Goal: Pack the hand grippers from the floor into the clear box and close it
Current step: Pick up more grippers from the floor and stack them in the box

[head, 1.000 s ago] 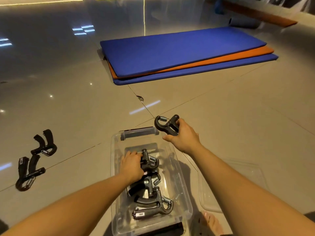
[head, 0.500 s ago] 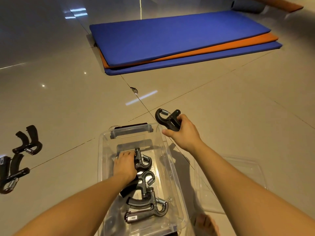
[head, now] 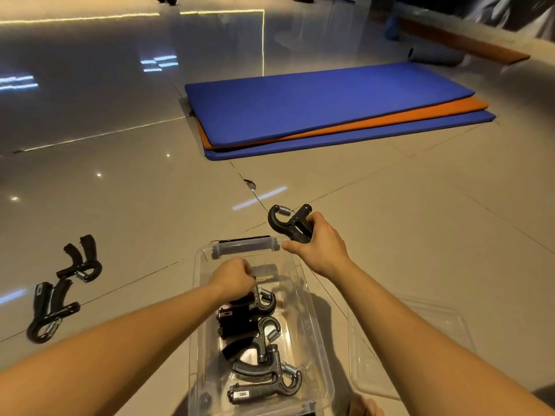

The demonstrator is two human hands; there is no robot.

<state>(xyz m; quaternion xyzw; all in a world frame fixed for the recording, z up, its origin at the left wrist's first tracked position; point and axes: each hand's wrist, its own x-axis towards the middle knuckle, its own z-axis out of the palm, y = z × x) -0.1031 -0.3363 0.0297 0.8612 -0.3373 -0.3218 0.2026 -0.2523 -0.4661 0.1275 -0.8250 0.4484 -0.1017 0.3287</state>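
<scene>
Lying on the tile floor (head: 135, 223) at approx 9 o'clock from the clear box (head: 198, 298), well apart from it, are 2 black hand grippers. The far floor gripper (head: 78, 263) has its handles pointing to 12. The near floor gripper (head: 48, 315) sits at the far one's 7 o'clock w/ its spring end toward the camera; the 2 nearly touch.

L hand (head: 237, 279) is inside the box near its 12 o'clock end, knuckles up, fingers curled tight down over the handles of the top boxed gripper (head: 258, 301). Fingertips are hidden under the hand, but it reads as a grasp. That gripper's silver spring and hook show at the hand's 4 o'clock. Toward 6 o'clock lie the mid boxed gripper (head: 259, 337) and the bottom boxed gripper (head: 270, 378), both dark grey, springs on the 3 o'clock side, handles to 9, overlapping in a row. The box stands open-topped, w/ a grey latch handle (head: 244, 247) across its 12 o'clock rim.

R hand (head: 318, 249) hovers just past the box's 1 o'clock corner, fingers and thumb wrapped round the handles of the held gripper (head: 295, 228), which is black, w/ hook and spring up toward 11.

The clear lid (head: 420, 340) lies flat on the floor just beside the box at 3 o'clock. The blue & orange mats (head: 315, 106) are stacked far off at approx 12–1 o'clock.
</scene>
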